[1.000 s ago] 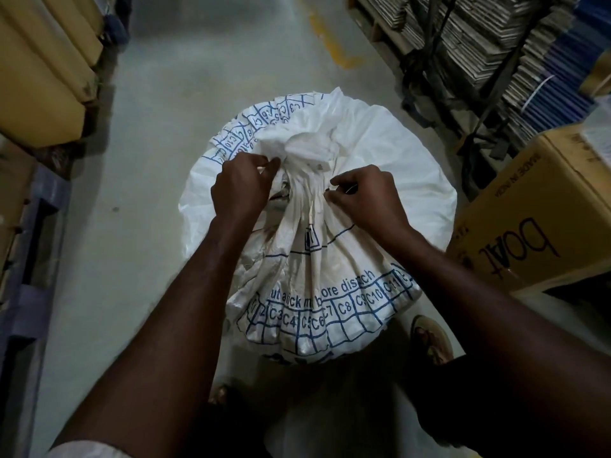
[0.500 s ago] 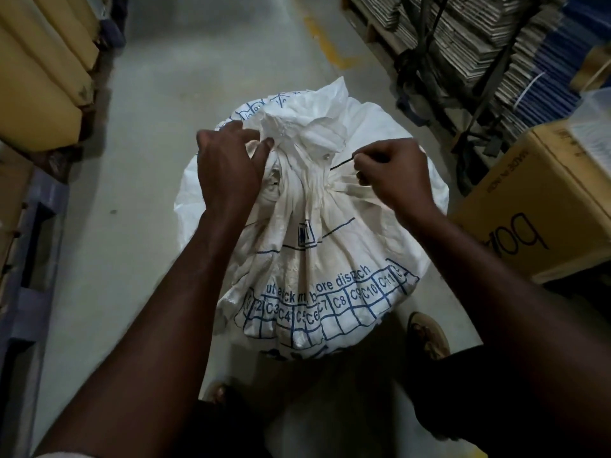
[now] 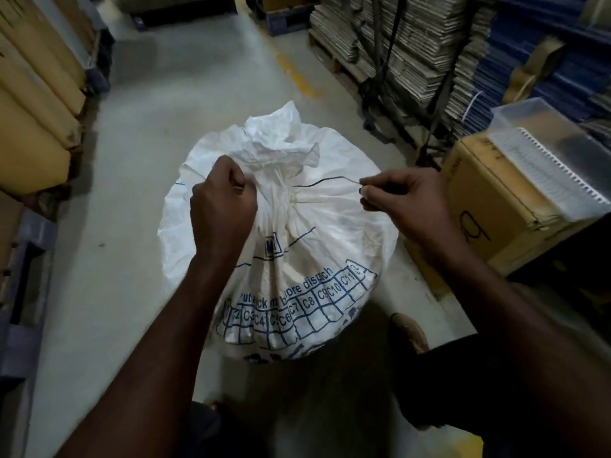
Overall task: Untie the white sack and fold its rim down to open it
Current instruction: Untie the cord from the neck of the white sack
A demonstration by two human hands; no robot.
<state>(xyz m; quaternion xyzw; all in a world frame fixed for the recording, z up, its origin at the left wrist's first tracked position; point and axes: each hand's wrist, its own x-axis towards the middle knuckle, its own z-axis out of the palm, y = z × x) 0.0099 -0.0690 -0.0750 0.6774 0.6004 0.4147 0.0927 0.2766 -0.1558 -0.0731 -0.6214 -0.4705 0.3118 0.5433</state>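
A full white sack [image 3: 330, 233] with blue printed grid and letters stands on the floor in front of me. Its neck is bunched and cinched at the top, with a crumpled rim [image 3: 277, 140] sticking up above the cinch. A thin dark tie string [image 3: 325, 181] runs from the neck out to the right. My right hand [image 3: 401, 200] pinches the end of that string and holds it taut. My left hand [image 3: 221, 203] is closed in a fist on the bunched neck at its left side.
A cardboard box [image 3: 489, 206] with a clear plastic tray [image 3: 542, 153] on top stands close at the right. Strapped stacks of flat cardboard [image 3: 413, 54] fill the back right. Brown rolls [image 3: 36, 104] line the left. My sandalled foot [image 3: 408, 330] is beside the sack.
My right hand has pulled away to the right, drawing the dark string out from the neck. The left hand has shifted slightly and stays closed on the neck. The rim has loosened upward.
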